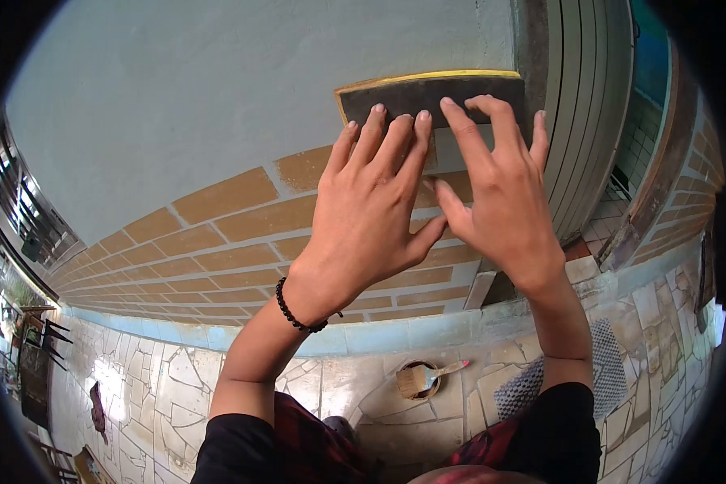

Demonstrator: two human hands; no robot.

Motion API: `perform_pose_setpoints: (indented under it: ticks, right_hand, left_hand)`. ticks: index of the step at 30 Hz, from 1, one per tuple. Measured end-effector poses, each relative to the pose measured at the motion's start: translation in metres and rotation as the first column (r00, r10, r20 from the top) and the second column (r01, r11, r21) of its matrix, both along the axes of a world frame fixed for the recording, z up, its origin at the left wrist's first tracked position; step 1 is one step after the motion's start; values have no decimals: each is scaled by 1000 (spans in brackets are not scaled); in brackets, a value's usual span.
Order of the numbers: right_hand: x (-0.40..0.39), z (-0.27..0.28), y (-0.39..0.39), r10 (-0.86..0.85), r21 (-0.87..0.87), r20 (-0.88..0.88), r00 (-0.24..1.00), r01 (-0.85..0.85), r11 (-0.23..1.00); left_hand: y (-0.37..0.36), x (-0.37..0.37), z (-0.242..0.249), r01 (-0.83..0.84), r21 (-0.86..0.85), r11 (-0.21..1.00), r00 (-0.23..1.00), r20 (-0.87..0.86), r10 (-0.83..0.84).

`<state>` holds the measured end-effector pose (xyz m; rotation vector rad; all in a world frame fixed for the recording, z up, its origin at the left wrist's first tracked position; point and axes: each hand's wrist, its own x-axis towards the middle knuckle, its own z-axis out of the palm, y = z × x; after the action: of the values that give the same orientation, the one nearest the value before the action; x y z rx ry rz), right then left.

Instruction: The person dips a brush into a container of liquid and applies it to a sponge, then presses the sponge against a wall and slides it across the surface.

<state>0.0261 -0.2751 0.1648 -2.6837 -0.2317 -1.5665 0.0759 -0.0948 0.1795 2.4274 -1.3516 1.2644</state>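
Observation:
A dark rectangular strip (476, 87) with a yellow line along its top edge lies flat against the wall, above the painted brick pattern (226, 194). My left hand (367, 194) has its fingers stretched out, with the fingertips on the strip's lower left part. A black beaded bracelet circles that wrist. To its right, my right hand (504, 189) is spread, its fingertips at the strip's lower right part and its thumb near the left thumb. Neither hand is wrapped round anything.
A brush (443, 372) rests across a small round container (415, 381) on the stone-tiled floor. A grey patterned mat (609, 367) lies at the right. A door frame (653, 177) stands at the right, and dark furniture (36, 347) at the far left.

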Motion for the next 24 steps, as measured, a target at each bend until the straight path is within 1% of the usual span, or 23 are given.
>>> perform_pose_setpoints:
  ticks: [2,5,8,11,15,21,24]
  right_hand:
    - [-1,1,0,-15,13,-37,999,15,1000]
    - [6,-4,-2,-148,-118,23,989,149,982]
    - [13,-8,0,-156,-115,64,986,163,980]
    - [16,-9,0,-138,-107,87,987,147,983]
    - [15,-10,-1,-132,-92,74,988,138,986]
    - [10,-8,-4,-100,-75,33,994,102,992]
    - [10,-8,-4,-90,-67,38,995,92,993]
  left_hand:
    - [-3,1,0,22,-25,999,1000,17,-22]
    - [-3,5,-2,18,-37,999,1000,16,-18]
    - [-5,11,-5,8,-55,998,999,32,-6]
    - [-8,15,-8,2,-69,998,999,50,2]
    - [-12,18,-13,-9,-67,998,997,81,14]
    - [-12,11,-9,50,-118,992,999,15,-49]
    - [-13,13,-10,40,-123,992,999,37,-36]
